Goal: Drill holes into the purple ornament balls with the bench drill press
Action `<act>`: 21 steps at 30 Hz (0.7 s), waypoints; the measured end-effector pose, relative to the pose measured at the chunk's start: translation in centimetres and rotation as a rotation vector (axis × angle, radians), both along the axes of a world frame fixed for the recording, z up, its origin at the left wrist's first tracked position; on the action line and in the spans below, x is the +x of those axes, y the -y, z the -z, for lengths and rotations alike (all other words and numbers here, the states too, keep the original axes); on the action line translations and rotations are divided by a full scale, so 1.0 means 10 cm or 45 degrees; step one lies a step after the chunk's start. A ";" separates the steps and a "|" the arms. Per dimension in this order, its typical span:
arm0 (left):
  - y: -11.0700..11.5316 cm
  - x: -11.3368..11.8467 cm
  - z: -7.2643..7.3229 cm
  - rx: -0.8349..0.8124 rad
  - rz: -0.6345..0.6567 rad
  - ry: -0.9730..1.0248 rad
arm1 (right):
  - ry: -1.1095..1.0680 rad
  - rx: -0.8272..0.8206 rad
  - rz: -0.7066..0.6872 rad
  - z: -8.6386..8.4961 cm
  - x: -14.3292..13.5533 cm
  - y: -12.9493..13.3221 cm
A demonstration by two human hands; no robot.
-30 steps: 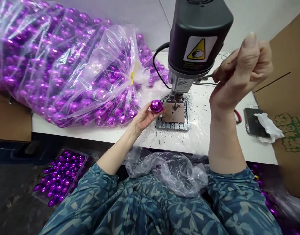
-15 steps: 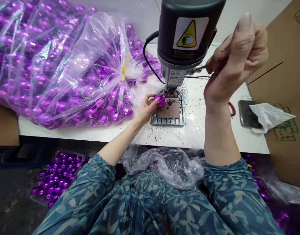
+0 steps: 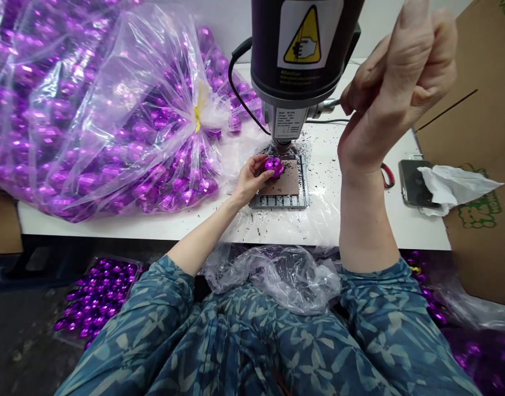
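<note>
My left hand [image 3: 250, 180] pinches a shiny purple faceted bauble [image 3: 273, 166] between thumb and fingers. The bauble is over the upper left part of a brown board [image 3: 283, 186], in front of and below the spindle of a black bench drill press [image 3: 273, 82]. Under the board lies a slotted metal base [image 3: 279, 202], with dark shavings scattered around. My right hand [image 3: 401, 82] is raised on the right, its fingers closed round the lever [image 3: 329, 106] of the drill press. Most of the lever's grip is hidden by the hand.
A large clear bag [image 3: 112, 121] of purple baubles, tied in yellow, fills the left of the white table [image 3: 195, 223]. At right are a phone [image 3: 417, 184], crumpled tissue [image 3: 450, 187], a red-handled tool [image 3: 388, 176] and a cardboard box [image 3: 475, 242]. A tray of baubles [image 3: 98, 297] stands below left.
My left hand has brought the bauble slightly further over the board and turned it. My right hand stays on the lever. The whole view has shifted a little.
</note>
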State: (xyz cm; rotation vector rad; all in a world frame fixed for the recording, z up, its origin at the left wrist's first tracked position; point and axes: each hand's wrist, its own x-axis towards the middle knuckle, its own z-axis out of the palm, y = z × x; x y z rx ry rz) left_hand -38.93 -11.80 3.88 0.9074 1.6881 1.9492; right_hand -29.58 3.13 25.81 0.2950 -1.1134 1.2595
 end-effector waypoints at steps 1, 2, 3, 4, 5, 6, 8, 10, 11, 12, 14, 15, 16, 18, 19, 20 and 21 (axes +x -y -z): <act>-0.01 0.00 0.02 -0.011 0.001 -0.039 | -0.007 0.004 0.002 0.00 0.00 0.00; -0.02 0.01 0.03 -0.019 0.003 -0.083 | -0.013 0.008 0.004 0.00 -0.01 -0.01; -0.02 0.02 0.04 -0.027 0.006 -0.131 | -0.018 0.014 0.006 0.00 -0.01 -0.01; -0.02 0.03 0.04 -0.036 0.008 -0.185 | -0.020 0.021 0.008 0.01 -0.01 -0.01; -0.02 0.05 0.03 -0.048 0.011 -0.240 | -0.023 0.026 0.009 0.01 -0.01 -0.02; -0.02 0.07 0.03 -0.060 0.016 -0.294 | -0.025 0.026 0.010 0.01 -0.01 -0.02; -0.01 0.12 0.01 -0.072 0.031 -0.384 | -0.018 0.030 0.014 0.01 -0.01 -0.01; -0.01 0.17 -0.01 -0.056 0.045 -0.431 | -0.002 0.037 0.021 0.01 -0.01 -0.02; -0.02 0.19 -0.01 -0.046 0.052 -0.441 | 0.007 0.041 0.025 0.01 -0.01 -0.02; -0.02 0.20 -0.02 -0.038 0.057 -0.449 | 0.018 0.045 0.031 0.01 -0.01 -0.02; -0.03 0.22 -0.01 -0.029 0.063 -0.453 | 0.031 0.043 0.042 0.01 0.00 -0.02; -0.04 0.22 -0.01 -0.022 0.062 -0.449 | 0.040 0.042 0.050 0.01 0.00 -0.01; -0.04 0.22 0.00 -0.013 0.059 -0.439 | 0.052 0.038 0.062 0.01 0.01 0.00; -0.04 0.22 0.01 0.005 0.055 -0.413 | 0.082 0.028 0.089 0.04 0.05 0.04; -0.04 0.22 0.01 0.011 0.057 -0.403 | 0.097 0.020 0.106 0.06 0.08 0.06; -0.05 0.22 0.01 0.013 0.062 -0.398 | 0.109 0.011 0.122 0.08 0.11 0.09; -0.05 0.22 0.01 0.013 0.066 -0.396 | 0.123 0.005 0.139 0.11 0.13 0.11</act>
